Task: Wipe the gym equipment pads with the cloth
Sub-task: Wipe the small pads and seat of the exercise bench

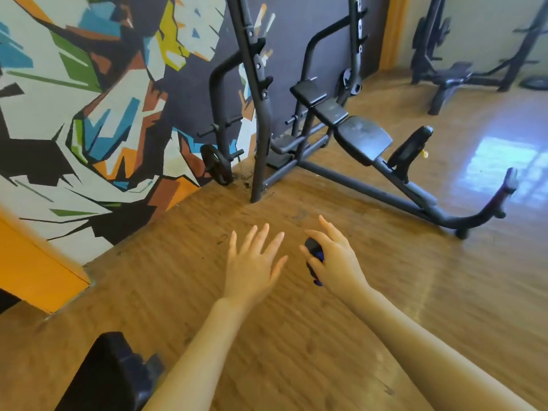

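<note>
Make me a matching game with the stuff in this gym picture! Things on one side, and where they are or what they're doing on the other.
Things:
1. left hand
2. right hand
3. weight plate
4. bench seat pad

Places or states:
A. leaning by the painted wall
B. fingers spread, holding nothing
C. on the black frame, not yet touched
D. gripping a dark blue cloth

Pairs: 1-B, 2-D, 3-A, 4-C
</note>
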Available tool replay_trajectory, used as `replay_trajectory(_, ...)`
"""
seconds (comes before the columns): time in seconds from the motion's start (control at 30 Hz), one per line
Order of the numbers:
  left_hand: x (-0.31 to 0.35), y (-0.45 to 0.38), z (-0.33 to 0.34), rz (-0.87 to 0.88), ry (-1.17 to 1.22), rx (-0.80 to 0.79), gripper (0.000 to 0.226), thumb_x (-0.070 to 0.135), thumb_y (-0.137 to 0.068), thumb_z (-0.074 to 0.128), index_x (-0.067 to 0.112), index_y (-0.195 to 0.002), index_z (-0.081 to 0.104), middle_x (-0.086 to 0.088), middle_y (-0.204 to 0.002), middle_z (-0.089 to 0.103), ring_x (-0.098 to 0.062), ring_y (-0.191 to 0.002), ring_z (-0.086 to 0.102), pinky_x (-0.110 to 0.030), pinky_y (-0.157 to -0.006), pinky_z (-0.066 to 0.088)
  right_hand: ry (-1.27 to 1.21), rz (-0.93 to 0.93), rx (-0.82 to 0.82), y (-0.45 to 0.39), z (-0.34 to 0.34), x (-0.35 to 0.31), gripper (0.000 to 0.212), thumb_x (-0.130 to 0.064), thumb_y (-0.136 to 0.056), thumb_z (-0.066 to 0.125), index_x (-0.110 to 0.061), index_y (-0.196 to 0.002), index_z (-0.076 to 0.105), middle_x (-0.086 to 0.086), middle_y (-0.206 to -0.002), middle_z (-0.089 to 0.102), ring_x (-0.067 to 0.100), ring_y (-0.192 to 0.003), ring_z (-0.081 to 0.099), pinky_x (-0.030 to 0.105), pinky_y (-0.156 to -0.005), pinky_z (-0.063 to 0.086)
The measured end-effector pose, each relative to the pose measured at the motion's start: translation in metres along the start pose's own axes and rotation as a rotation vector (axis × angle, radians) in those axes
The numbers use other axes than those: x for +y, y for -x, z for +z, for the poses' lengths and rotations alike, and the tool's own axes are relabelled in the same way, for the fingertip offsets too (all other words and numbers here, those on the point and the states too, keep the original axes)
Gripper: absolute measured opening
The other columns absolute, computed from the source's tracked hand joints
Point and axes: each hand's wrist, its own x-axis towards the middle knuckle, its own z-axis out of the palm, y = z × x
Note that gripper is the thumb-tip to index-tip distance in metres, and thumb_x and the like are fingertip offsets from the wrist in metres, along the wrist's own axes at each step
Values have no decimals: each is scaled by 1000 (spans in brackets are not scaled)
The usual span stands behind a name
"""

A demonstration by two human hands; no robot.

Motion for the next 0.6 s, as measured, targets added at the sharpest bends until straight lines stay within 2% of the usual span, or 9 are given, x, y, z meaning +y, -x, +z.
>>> replay_trajectory(0.33, 35, -194, 41, 158, 7, 6, 58, 55, -97, 20, 31, -144, 43, -6, -151, 41, -26, -142, 33, -56, -114, 16, 51, 98, 97, -140, -48, 105, 40, -35, -95, 54, -19, -132, 53, 5, -158, 21, 25, -146, 15, 38, -115, 20)
replay_trajectory(0.6, 70, -364, 104, 171, 16, -12, 55, 54, -98, 24, 31, -144, 42, -5, -151, 40, -25, -142, 33, -55, -115, 14, 71, 91, 108, -277, -82, 223, 39, -35, -94, 55, -21, -131, 54, 5, -157, 23, 26, -146, 14, 44, -115, 24)
